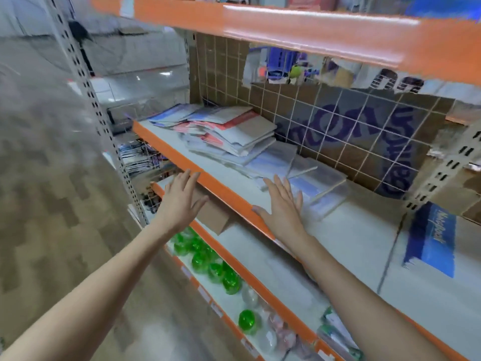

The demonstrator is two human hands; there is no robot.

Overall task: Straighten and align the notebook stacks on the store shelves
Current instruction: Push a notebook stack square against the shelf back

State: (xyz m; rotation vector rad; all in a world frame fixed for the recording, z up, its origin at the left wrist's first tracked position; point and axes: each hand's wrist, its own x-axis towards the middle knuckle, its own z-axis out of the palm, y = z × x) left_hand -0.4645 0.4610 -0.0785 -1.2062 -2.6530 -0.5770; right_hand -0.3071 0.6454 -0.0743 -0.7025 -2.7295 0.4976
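The right hand lies flat with its grip apart, fingers straight, on the middle shelf, fingertips touching the clear-wrapped notebooks at its 12 o'clock. The left hand, grip also apart and holding nothing, reaches toward the shelf's orange edge. A messy notebook stack slumps at 11 o'clock. Green balls sit on the lower shelf.

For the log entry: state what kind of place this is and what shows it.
Most likely a shop aisle, probably stationery or general goods. Orange-edged metal shelving on slotted uprights holds a slumped notebook pile, with green round items on the shelf below and more stock above.
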